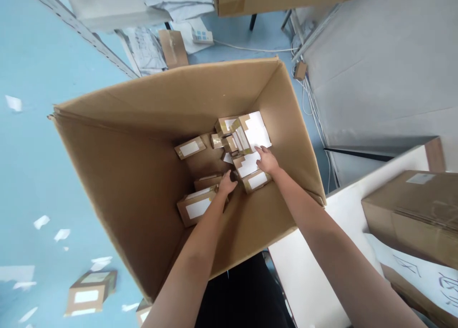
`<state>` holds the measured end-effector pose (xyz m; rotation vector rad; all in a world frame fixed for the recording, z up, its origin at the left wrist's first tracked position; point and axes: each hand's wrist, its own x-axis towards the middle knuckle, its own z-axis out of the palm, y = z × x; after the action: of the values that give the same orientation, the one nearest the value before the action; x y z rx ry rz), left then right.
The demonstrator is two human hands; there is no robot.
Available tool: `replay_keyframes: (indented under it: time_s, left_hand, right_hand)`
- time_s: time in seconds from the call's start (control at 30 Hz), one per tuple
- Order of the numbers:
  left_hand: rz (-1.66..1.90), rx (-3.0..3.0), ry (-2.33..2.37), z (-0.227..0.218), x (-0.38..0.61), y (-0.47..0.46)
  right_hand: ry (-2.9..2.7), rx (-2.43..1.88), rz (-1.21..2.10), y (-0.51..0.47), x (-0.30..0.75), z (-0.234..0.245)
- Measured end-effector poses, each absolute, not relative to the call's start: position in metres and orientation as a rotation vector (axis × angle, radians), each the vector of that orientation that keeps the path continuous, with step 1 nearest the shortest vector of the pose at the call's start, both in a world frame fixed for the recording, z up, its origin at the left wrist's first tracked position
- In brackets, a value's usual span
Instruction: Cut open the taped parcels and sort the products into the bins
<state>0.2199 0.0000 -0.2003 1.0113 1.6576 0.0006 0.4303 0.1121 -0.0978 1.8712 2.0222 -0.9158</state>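
- Down inside a large open carton point(118, 161), both my arms reach in over the near edge, and the boxes I am handling lie on its bottom.
- My left hand point(227, 183) is low in the middle, its fingers curled downward; I cannot tell whether they hold anything, since the back of the hand hides the fingertips and a dark patch sits beside them.
- Just beside that hand are a labelled box point(196, 208), partly covered by my forearm, and a narrow box point(208, 182) behind it.
- My right hand point(267, 161) has its fingers spread apart rather than closed around something, the index finger lying over the white label of the top box point(256, 131).
- Under the same hand, nearer me, come a second labelled box point(246, 165) and a lower box point(256, 180), all bunched near the carton's right wall.
- Against that cluster, on its left, sit several smaller boxes point(216, 141); well apart from them, a lone box point(189, 148) lies tilted, its white label up.
- Outside, on my left, paper scraps point(41, 221) and a taped box point(88, 294) lie on the blue floor point(32, 161).
- To my right, a closed brown carton point(411, 218) stands by a white tabletop point(302, 275).
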Motion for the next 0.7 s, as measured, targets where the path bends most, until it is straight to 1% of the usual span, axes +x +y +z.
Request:
replay_keyframes:
  time_s: [0.1,0.23,0.33,0.43,0.57,0.7]
  left_hand:
    - [-0.071,0.999,1.603,-0.21,0.232,-0.019]
    - [-0.096,1.112,1.56,-0.212,0.226,-0.039]
    - [-0.1,1.296,1.628,-0.202,0.193,-0.053]
    - [-0.119,1.39,1.794,-0.187,0.146,-0.069]
    - [-0.321,1.197,2.031,-0.18,0.09,-0.093]
    - [-0.435,0.997,1.966,-0.19,0.064,-0.104]
  right_hand:
    - [1.964,1.883,-0.924,0.096,0.436,-0.118]
    - [1.923,1.873,-0.949,0.072,0.432,-0.128]
    - [1.928,1.767,-1.024,0.052,0.41,-0.13]
    - [1.982,1.667,-1.113,0.034,0.378,-0.132]
    - [2.001,1.634,-1.192,0.021,0.341,-0.137]
    - [2.038,1.651,-1.179,0.018,0.316,-0.137]
